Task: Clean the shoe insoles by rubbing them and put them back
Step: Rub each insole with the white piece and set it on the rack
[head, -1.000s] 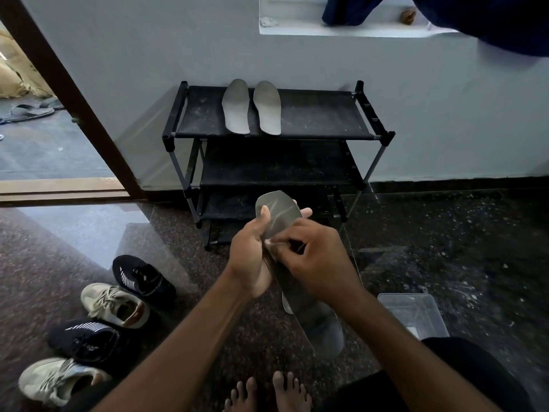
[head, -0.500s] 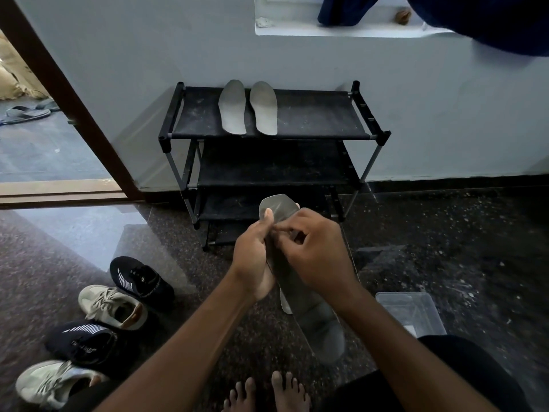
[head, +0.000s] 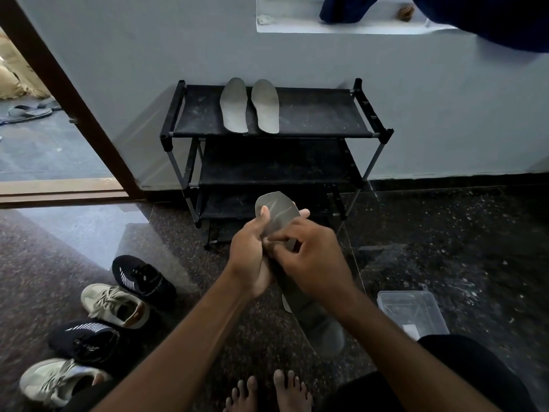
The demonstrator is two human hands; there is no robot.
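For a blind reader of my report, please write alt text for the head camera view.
A person's left hand grips a grey insole while the right hand presses curled fingers on it. Behind, two more insoles lie on a black shoe rack; four shoes sit on the floor at left.

Two insoles sit side by side on the rack's top shelf; shoes front-left on the floor, tub front-right.
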